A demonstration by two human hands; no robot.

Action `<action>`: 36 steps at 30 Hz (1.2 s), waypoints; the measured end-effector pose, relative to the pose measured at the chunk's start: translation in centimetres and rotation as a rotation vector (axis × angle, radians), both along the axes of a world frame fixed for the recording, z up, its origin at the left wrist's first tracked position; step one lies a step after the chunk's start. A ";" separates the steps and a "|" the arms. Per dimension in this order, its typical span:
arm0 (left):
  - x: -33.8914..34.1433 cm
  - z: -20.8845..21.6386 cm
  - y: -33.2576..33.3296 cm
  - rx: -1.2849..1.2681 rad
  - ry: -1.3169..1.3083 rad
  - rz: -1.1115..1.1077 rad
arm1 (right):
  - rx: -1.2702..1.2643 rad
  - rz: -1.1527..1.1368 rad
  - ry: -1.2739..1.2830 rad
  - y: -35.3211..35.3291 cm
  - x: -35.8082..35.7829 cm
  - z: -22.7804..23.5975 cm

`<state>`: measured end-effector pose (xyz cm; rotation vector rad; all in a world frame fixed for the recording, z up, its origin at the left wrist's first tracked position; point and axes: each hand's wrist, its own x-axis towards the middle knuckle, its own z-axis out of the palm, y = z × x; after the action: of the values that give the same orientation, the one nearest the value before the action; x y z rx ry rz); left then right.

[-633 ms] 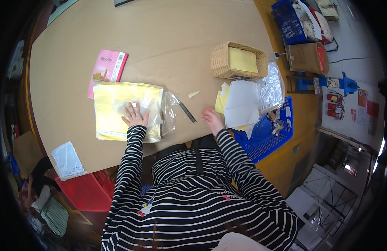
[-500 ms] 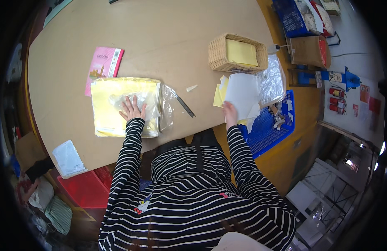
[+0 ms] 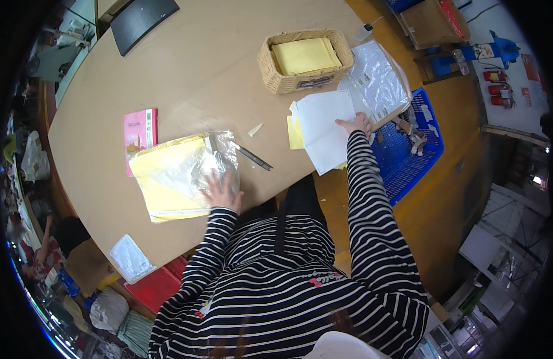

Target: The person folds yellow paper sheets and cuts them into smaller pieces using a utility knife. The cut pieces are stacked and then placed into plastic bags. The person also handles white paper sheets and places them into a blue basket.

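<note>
My left hand (image 3: pixel 221 192) lies with spread fingers on the near right part of a clear plastic bag (image 3: pixel 220 157). Yellow paper (image 3: pixel 169 173) shows through the bag and fills it. A pink booklet (image 3: pixel 141 128) is partly under its far left corner, and a black-handled cutter (image 3: pixel 254 158) lies beside its right edge. My right hand (image 3: pixel 355 124) rests at the right edge of some white sheets (image 3: pixel 327 128), thumb apart from the fingers; its fingertips are partly hard to see. Yellow paper (image 3: pixel 295 133) sticks out from beneath the white sheets.
Beyond the white sheets stands a wicker basket (image 3: pixel 276 81) with yellow paper. Clear plastic bags (image 3: pixel 378 78) lie right of it. A blue crate (image 3: pixel 408 161) with scraps stands off the table's right edge. A white packet (image 3: pixel 130 257) lies at the near left edge, a black panel (image 3: pixel 144 25) far left.
My view has turned. My right hand has gone from the white sheets' left edge to their right edge. The bag's loose plastic no longer sticks out at the right; my left hand is nearer that side.
</note>
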<state>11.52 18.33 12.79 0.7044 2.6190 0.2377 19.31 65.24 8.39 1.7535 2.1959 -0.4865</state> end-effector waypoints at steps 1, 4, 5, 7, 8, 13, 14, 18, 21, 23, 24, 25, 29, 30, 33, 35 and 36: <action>0.8 0.1 1.4 -0.028 -0.064 -0.081 | -0.070 -0.045 0.011 -0.8 0.2 -0.2; 1.2 -0.9 4.5 0.045 0.018 -0.348 | -0.111 -0.088 0.245 -3.6 1.7 -1.7; 0.7 -1.7 5.4 0.053 0.107 -0.443 | -0.163 -0.058 0.345 -4.4 2.5 -2.4; -0.7 -3.9 7.2 0.031 0.108 -0.488 | -0.260 -0.026 0.440 -5.5 4.1 -3.5; -1.3 -5.1 8.0 -0.008 0.089 -0.510 | -0.360 0.016 0.577 -6.1 5.3 -3.7; -4.2 -8.5 9.3 0.001 0.182 -0.694 | -0.505 -0.288 0.766 -8.7 10.8 -2.1; -4.7 -8.5 9.6 0.019 0.139 -0.748 | -0.541 -0.360 0.848 -9.1 12.0 -1.4; -3.7 -5.3 11.9 0.011 -0.459 -0.591 | -0.674 -0.720 1.131 -10.7 16.4 0.4; -0.3 -0.2 13.4 0.271 -0.540 -0.489 | -0.764 -0.888 1.234 -11.6 17.8 1.0; 1.4 3.3 13.1 0.448 -0.413 -0.382 | -0.788 -0.771 1.390 -11.8 17.4 0.9; 1.7 4.6 12.5 0.478 -0.325 -0.290 | -0.758 -0.742 1.455 -12.0 16.9 1.0; 1.8 5.6 11.4 0.503 -0.249 -0.201 | -0.744 -0.695 1.469 -12.1 16.1 0.9; 0.1 5.0 6.5 0.278 0.128 0.188 | -0.634 -0.556 1.459 -12.2 9.0 -0.7; -0.2 4.2 5.3 0.172 0.188 0.261 | -0.621 -0.551 1.408 -12.4 6.9 -1.3; -1.4 2.1 2.2 -0.005 0.205 0.307 | -0.283 -0.315 1.104 -14.2 0.8 -3.1; -1.6 1.2 1.5 -0.052 0.123 0.396 | -0.062 -0.236 0.902 -15.6 -1.8 -3.5; -1.5 0.9 1.6 -0.006 0.208 0.358 | -0.117 -0.290 0.848 -16.0 -2.2 -3.4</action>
<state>10.05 19.88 13.67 0.2631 2.9328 0.2722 17.15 49.24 5.01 2.0415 2.2998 -1.6432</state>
